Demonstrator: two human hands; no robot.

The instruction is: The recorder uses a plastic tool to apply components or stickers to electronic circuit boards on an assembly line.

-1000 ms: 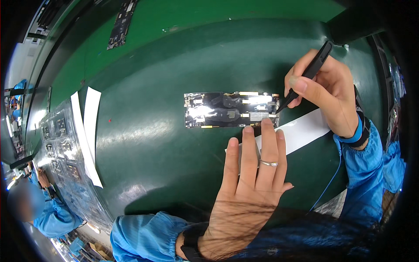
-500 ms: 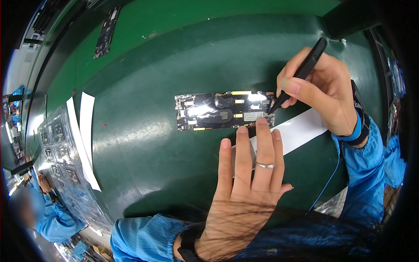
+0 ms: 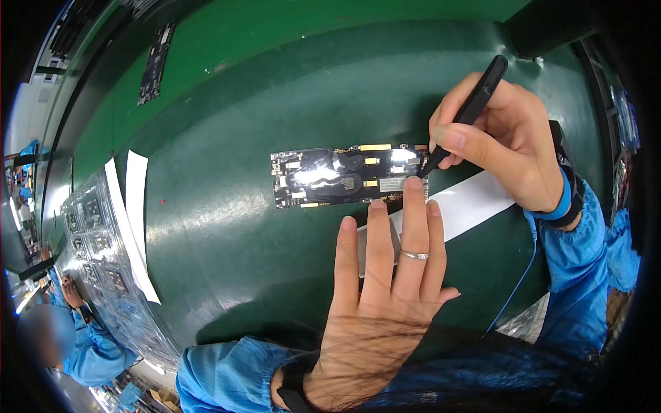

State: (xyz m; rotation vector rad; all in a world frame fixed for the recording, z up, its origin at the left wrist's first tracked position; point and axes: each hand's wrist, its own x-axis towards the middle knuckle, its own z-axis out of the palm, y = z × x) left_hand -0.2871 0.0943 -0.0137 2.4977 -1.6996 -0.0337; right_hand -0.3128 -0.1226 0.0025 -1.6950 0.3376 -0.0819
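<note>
A long black circuit board (image 3: 323,179) with gold and silver parts lies flat on the green mat. My left hand (image 3: 385,275), palm down with its fingers stretched out, rests at the board's near edge; one fingertip presses beside a pale grey label (image 3: 392,184) on the board. Under those fingers a grey flat piece (image 3: 365,251) shows only in part. My right hand (image 3: 499,141) grips black tweezers (image 3: 475,103) like a pen, their tips touching or just above the board's right end. A white paper strip (image 3: 475,203) lies beneath the right hand and reaches the left fingers.
Two white strips (image 3: 136,220) lie at the left beside clear plastic trays (image 3: 96,255) with small boards. Another dark board (image 3: 155,65) lies far left. A blue cord (image 3: 513,296) runs from my right wristband. A co-worker in a blue sleeve (image 3: 96,351) sits at lower left.
The board and both hands appear a little further left in view. The far board sits slightly lower in the picture. Both hands keep the same hold.
</note>
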